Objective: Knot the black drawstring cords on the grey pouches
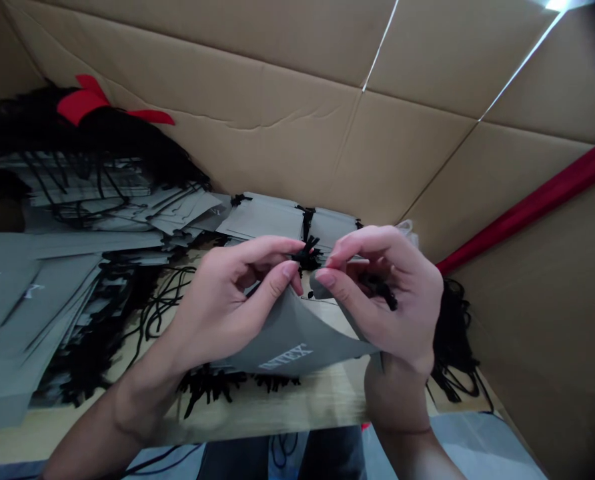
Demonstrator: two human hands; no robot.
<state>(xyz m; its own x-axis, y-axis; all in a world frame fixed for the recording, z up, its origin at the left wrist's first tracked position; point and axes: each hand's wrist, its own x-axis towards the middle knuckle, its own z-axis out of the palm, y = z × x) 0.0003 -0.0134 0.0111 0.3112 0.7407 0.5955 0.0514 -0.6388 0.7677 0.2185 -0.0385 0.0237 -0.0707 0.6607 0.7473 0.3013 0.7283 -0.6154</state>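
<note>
I hold a flat grey paper bag (297, 340) with white lettering in front of me, above the wooden table. My left hand (227, 307) pinches its upper edge, thumb and forefinger closed on the frayed end of a black cord (307, 253). My right hand (387, 293) grips the bag's other upper corner, fingers curled around more black cord. The two thumbs almost touch at the bag's rim.
Stacks of flat grey bags (22, 320) lie at the left and behind (267, 220). Loose black cords (162, 300) are spread on the table and piled at the right (452, 340). Cardboard walls (297, 127) enclose the bench. A red bow (85, 103) sits far left.
</note>
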